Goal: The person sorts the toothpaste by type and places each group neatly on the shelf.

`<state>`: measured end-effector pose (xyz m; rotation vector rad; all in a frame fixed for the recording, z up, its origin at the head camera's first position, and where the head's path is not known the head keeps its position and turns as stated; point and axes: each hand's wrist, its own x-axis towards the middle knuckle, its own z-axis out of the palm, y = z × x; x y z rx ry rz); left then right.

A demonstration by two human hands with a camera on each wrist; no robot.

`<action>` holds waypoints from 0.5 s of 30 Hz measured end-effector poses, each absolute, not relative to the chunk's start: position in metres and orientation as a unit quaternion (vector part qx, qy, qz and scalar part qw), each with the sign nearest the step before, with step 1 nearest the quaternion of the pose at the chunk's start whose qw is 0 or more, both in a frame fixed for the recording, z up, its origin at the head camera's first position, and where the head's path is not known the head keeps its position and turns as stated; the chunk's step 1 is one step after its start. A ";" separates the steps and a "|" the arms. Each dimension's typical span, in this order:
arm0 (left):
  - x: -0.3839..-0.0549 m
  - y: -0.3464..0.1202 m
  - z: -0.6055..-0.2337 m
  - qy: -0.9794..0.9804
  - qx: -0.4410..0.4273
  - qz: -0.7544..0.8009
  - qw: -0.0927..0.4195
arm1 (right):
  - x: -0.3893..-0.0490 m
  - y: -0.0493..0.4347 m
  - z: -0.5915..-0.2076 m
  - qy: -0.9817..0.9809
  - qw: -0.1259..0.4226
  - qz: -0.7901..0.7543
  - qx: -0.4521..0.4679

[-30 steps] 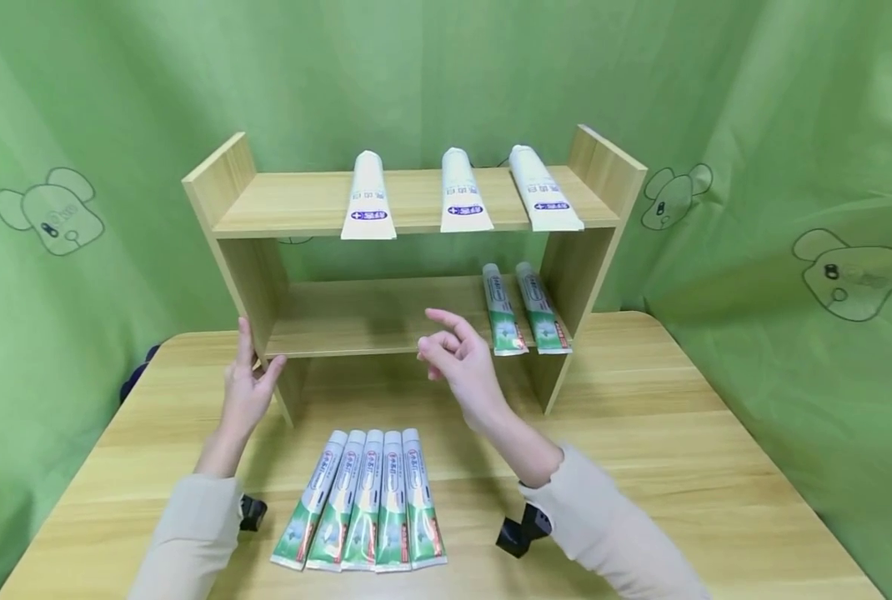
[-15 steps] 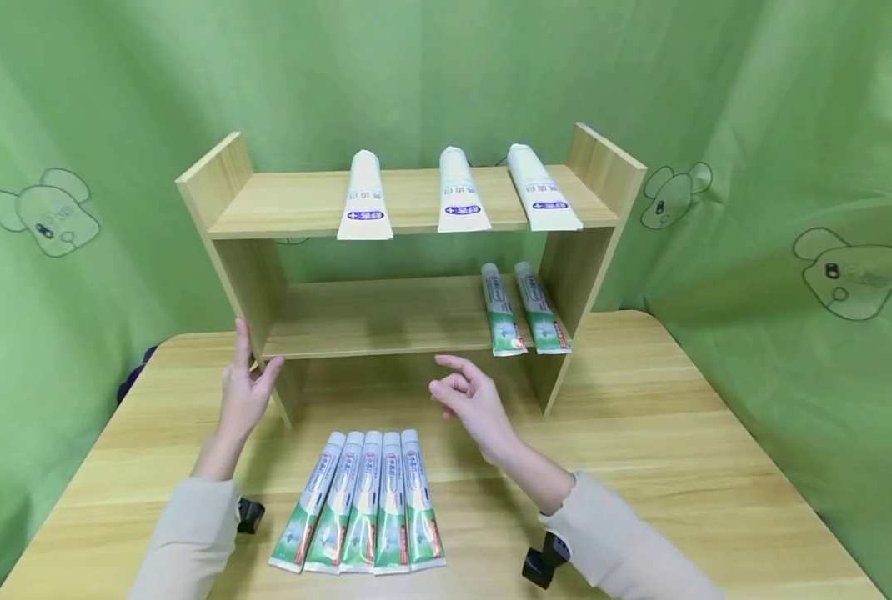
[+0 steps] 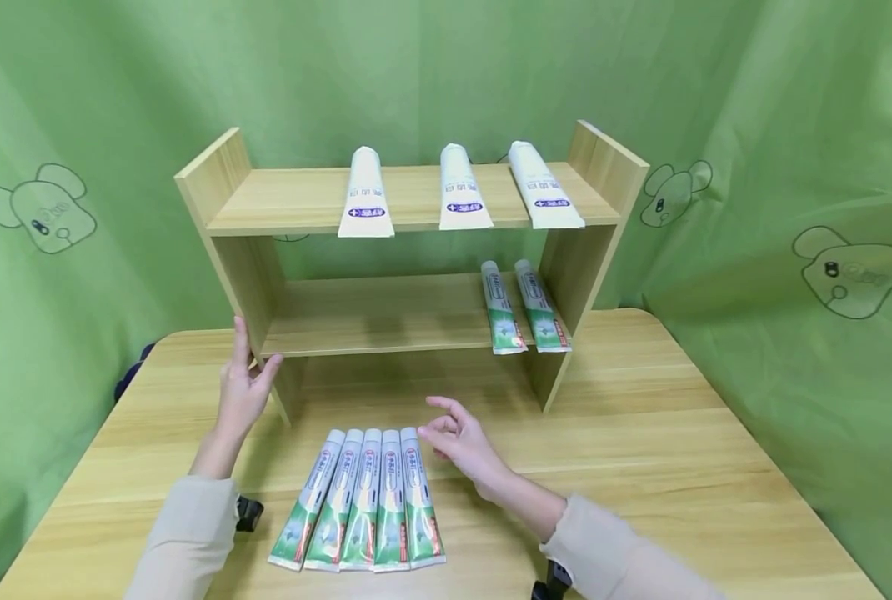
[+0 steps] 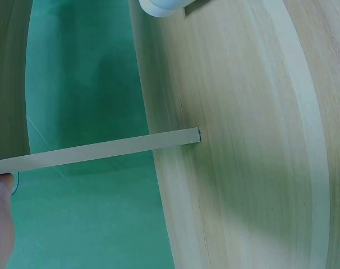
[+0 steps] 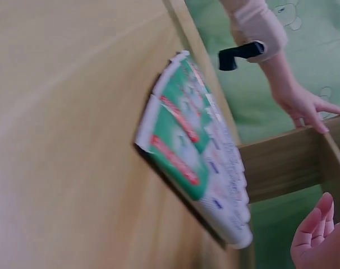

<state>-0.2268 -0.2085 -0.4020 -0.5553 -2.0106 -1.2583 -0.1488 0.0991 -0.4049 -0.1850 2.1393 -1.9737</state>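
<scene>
A green fabric curtain printed with mouse faces [image 3: 446,75] surrounds a pale wood-grain worktop [image 3: 641,467]. On that stands a light wooden two-tier shelf unit [image 3: 363,312].

The left hand [image 3: 243,392] stays at the unit's left upright, thumb and straight forefinger spread apart. The right hand [image 3: 461,446] has come down from before the middle shelf to just beside the row's rightmost cap; its thumb and forefinger are apart, the others loosely bent, nothing held. This suggests attention has passed from shelf to row.

Three white squeeze tubes with purple oval logos [image 3: 458,187] lie along the top shelf; two white-and-green squeeze tubes [image 3: 502,310] lie at the middle shelf's right end.

Five matching glossy white-and-green plastic tubes [image 3: 368,500] lie fanned on the worktop before the unit: round white caps together towards it, green flat ends spread nearer the person, small red panels beside the crimped edges.
</scene>
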 end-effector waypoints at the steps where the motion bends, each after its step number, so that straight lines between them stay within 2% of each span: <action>1: -0.226 -0.208 -0.402 -0.775 -0.212 -0.487 0.343 | -0.147 0.099 -0.409 0.729 0.117 -0.672 -0.058; 15: -0.226 -0.208 -0.401 -0.777 -0.210 -0.490 0.335 | -0.138 0.099 -0.444 0.736 0.161 -0.657 -0.025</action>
